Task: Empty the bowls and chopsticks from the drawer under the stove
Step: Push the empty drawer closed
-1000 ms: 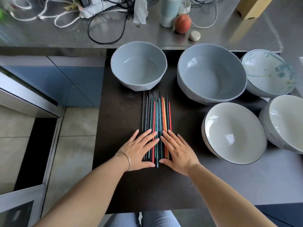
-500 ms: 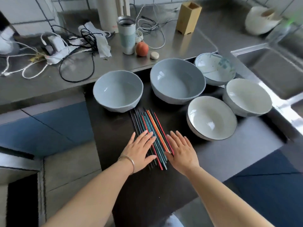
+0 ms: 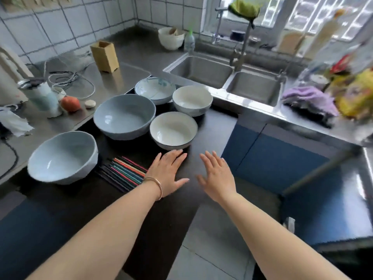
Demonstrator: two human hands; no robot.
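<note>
At the lower left of the frame a pale blue faceted bowl point(image 3: 62, 157) stood on the dark worktop point(image 3: 70, 203). Just right of it lay a bundle of coloured chopsticks point(image 3: 124, 172), red, teal, orange and black, side by side, their near ends hidden under the left wrist. Above them, towards centre frame, sat a larger grey-blue bowl point(image 3: 124, 116), and behind it a white bowl with blue-green brush marks point(image 3: 154, 88). A white bowl with a dark rim point(image 3: 173, 129) stood right of the large one, with a second plain white bowl point(image 3: 192, 100) above it.

The left hand point(image 3: 168, 174), a thin metal bangle point(image 3: 156, 185) on its wrist, was held flat with fingers straight and spread, gripping nothing; its fingertips were just below the dark-rimmed bowl, and the chopsticks lay just to its left. The right hand point(image 3: 217, 177) was likewise flat and spread, empty, over the worktop's right edge, apart from bowls and chopsticks. At upper right lay a steel double sink point(image 3: 228, 75).
</note>
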